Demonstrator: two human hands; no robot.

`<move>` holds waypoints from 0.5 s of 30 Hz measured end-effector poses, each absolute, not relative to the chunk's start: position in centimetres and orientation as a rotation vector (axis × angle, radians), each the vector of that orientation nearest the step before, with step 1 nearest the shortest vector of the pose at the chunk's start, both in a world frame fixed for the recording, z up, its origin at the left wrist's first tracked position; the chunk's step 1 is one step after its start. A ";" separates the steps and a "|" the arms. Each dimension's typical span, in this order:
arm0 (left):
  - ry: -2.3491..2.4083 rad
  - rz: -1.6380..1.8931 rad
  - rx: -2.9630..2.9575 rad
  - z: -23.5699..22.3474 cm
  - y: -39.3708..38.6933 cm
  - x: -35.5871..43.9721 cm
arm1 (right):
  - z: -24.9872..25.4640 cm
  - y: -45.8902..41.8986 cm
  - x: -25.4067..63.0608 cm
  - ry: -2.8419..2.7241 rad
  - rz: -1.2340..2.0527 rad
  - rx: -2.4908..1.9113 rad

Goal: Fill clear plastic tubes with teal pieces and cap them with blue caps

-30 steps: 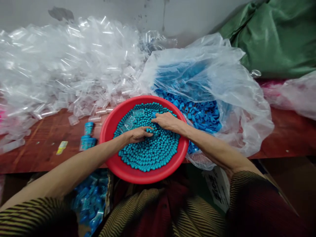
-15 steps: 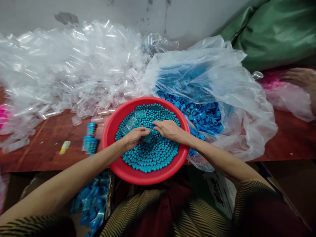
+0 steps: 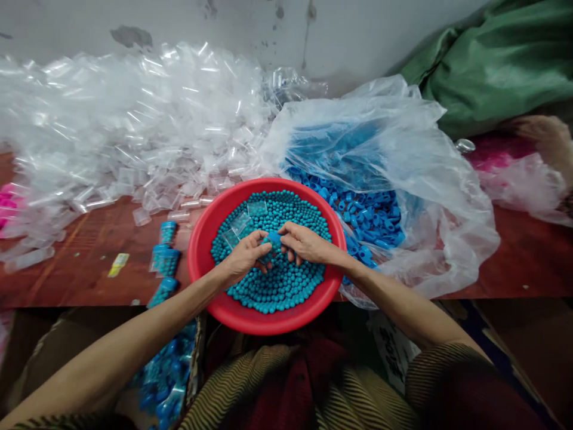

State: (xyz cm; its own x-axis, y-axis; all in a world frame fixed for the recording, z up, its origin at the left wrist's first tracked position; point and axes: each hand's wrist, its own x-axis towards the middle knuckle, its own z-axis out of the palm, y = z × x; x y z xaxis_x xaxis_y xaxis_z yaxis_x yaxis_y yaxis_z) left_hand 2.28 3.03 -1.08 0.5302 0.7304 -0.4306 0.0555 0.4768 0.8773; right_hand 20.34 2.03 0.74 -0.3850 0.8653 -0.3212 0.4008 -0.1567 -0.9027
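Note:
Over the beads, my left hand [image 3: 247, 255] is closed round a small clear plastic container, mostly hidden by the fingers. A blue cap [image 3: 274, 240] sits at its top, between my two hands. My right hand [image 3: 303, 243] pinches this cap from the right with thumb and forefinger. Whether the cap is fully seated I cannot tell. Beneath both hands is a red basin [image 3: 268, 325] with many round turquoise beads [image 3: 273, 298]. Two or so empty clear containers [image 3: 240, 223] lie on the beads at the back left.
Clear containers [image 3: 147, 119] are heaped at the back left. Blue caps [image 3: 373, 218] spill from a plastic bag [image 3: 447, 197] on the right. Bead-filled containers [image 3: 166, 260] stand left of the basin, above a box of more [image 3: 165, 382]. Someone's hand [image 3: 544, 134] is at far right.
My right hand has brought the blue cap onto the container in my left hand, and the fingers have shifted round it. Another filled container now shows at the table's front edge on the left.

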 end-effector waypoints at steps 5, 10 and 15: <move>0.928 0.569 1.006 -0.3 2.0 2.4 | 0.1 1.4 19.3 -1.501 1.551 -1.373; 0.954 0.626 0.979 -0.1 1.2 2.5 | -0.2 0.4 19.1 -1.542 1.355 -1.361; 0.934 0.674 1.082 0.1 1.0 2.0 | 0.2 -0.5 19.2 -1.580 1.172 -1.287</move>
State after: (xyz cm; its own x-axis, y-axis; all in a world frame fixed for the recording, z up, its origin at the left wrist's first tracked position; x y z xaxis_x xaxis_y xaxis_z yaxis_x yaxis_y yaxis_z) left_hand 2.05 1.03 0.11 0.4633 0.8352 -0.2962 -0.0180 0.3430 0.9392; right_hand 19.17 -0.47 0.25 -0.1925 0.9812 0.0129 0.2722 0.0660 -0.9600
